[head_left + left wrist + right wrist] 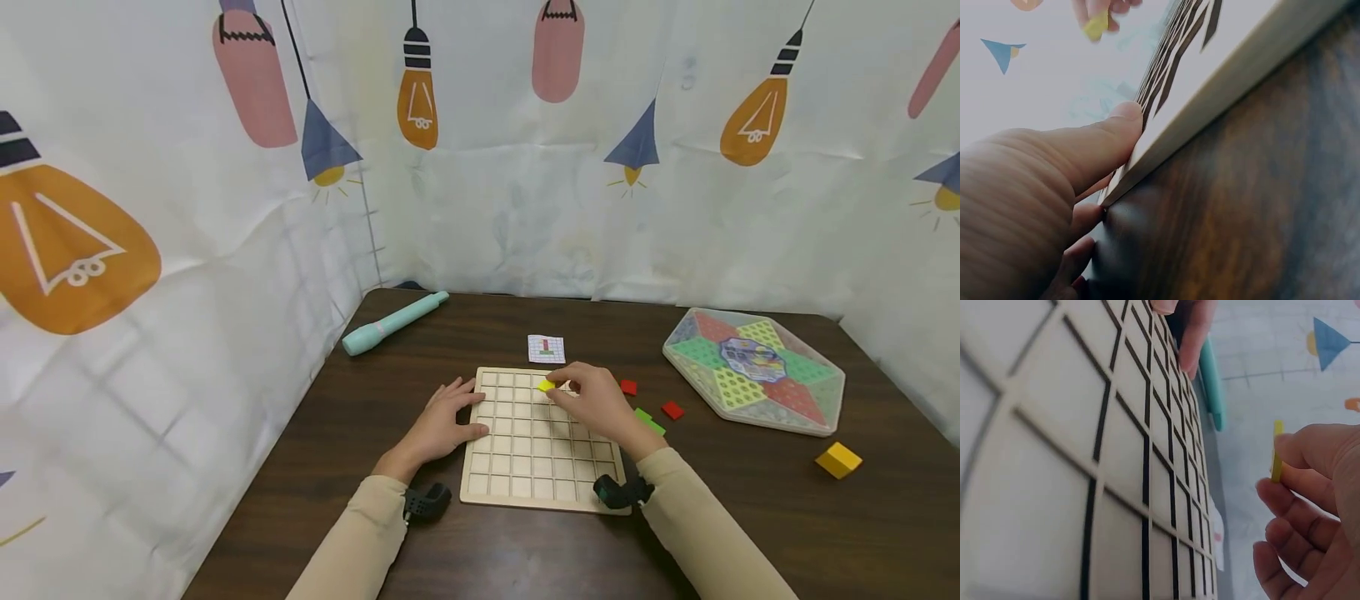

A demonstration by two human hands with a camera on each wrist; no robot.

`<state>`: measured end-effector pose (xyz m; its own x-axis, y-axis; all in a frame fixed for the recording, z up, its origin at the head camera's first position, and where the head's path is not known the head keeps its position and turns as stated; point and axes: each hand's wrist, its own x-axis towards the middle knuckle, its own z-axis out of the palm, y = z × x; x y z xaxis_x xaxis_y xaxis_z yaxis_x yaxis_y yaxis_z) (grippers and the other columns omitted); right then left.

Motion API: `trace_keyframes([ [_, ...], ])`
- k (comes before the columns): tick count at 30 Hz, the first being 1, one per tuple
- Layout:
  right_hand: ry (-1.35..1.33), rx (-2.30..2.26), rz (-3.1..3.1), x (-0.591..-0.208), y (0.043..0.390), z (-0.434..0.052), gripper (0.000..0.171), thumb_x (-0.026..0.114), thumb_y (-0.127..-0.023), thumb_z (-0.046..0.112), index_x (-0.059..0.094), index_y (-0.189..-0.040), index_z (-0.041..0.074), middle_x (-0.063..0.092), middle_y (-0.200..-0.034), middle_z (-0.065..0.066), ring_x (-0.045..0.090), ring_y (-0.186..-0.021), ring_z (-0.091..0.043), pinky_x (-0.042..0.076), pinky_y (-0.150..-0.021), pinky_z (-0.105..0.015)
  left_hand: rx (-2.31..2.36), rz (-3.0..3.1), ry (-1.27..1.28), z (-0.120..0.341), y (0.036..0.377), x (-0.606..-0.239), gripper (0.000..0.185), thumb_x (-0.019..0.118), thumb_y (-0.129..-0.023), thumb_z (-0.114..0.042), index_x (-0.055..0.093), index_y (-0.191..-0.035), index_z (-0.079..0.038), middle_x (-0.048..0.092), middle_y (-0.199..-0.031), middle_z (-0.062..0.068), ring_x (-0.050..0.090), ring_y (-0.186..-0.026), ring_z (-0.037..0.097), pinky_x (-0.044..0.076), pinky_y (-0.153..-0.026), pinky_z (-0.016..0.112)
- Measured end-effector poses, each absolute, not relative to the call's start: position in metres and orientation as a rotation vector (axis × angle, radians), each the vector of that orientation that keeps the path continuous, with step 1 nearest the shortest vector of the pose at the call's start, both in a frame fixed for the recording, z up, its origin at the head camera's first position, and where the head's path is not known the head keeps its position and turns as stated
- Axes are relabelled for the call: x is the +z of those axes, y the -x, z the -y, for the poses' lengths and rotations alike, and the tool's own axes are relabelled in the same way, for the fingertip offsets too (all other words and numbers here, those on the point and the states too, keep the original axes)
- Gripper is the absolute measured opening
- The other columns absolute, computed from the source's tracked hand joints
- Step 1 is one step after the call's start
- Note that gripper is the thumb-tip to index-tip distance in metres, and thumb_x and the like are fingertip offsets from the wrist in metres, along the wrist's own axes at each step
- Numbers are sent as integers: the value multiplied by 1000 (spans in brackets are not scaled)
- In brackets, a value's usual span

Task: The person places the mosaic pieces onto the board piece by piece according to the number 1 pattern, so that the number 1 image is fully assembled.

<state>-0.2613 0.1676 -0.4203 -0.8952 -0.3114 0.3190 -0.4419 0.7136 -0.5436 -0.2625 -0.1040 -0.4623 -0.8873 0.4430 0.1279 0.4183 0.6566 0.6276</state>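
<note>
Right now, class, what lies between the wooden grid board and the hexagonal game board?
In the head view, between the wooden grid board and hexagonal game board lie two red pieces and a green piece.

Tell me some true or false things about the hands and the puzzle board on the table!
1. The right hand pinches a yellow piece over the wooden grid board. True.
2. The left hand holds the teal pen. False: it rests on the board's left edge, and the pen lies apart near the table's back corner.
3. Two red pieces lie on the table to the right of the board. True.
4. The yellow block sits on the board. False: it sits on the table far to the right, in front of the hexagonal game board.
5. A small card lies just beyond the board's far edge. True.
</note>
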Motion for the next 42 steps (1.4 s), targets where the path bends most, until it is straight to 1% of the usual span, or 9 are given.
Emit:
trace_keyframes([
  [3,-594,976,2753,-424,273,-158,19,67,-83,24,70,-101,19,62,-92,6,48,-71,-12,41,-56,-26,1060,-2828,-740,104,263,-464,57,68,-80,-35,52,-129,-12,32,-145,8,17,-137,25,6,-111,46],
  [7,-588,987,2799,-433,284,-148,20,66,-83,23,70,-102,18,63,-95,5,52,-74,-10,45,-58,-26,1063,-2831,-725,103,265,-464,58,69,-79,-37,52,-129,-13,32,-144,7,17,-137,24,6,-111,46],
  [12,-543,1012,2841,-446,291,-140,21,68,-82,24,69,-102,19,62,-94,8,55,-75,-6,47,-61,-24,1056,-2830,-718,106,265,-464,58,68,-79,-38,52,-129,-13,32,-145,6,16,-137,24,7,-111,47],
  [16,-557,977,2819,-451,293,-138,19,69,-81,23,69,-100,20,61,-92,9,53,-71,-6,46,-61,-24,1056,-2837,-716,106,265,-463,58,68,-79,-38,52,-129,-14,32,-145,6,16,-137,24,7,-111,46],
  [20,-614,910,2789,-454,292,-137,16,68,-81,22,69,-97,19,58,-91,9,49,-66,-7,43,-58,-25,1044,-2842,-706,106,263,-464,58,68,-80,-38,52,-130,-14,32,-145,6,16,-137,24,7,-111,45],
  [24,-614,873,2763,-458,289,-136,14,67,-82,22,70,-96,19,56,-91,8,45,-62,-9,40,-55,-26,1051,-2827,-716,105,262,-463,58,67,-80,-37,51,-130,-14,31,-145,6,15,-137,24,6,-111,46],
  [33,-595,923,2758,-461,287,-136,17,66,-83,23,70,-99,19,54,-94,6,44,-66,-12,39,-57,-27,1038,-2834,-720,104,262,-461,57,68,-80,-37,51,-130,-14,31,-145,6,16,-137,24,6,-111,46],
  [42,-584,982,2757,-463,287,-136,21,67,-83,23,70,-103,18,53,-88,9,45,-67,-12,40,-58,-27,1037,-2832,-705,105,262,-461,57,67,-81,-37,51,-130,-13,31,-145,7,15,-137,24,7,-111,45],
])
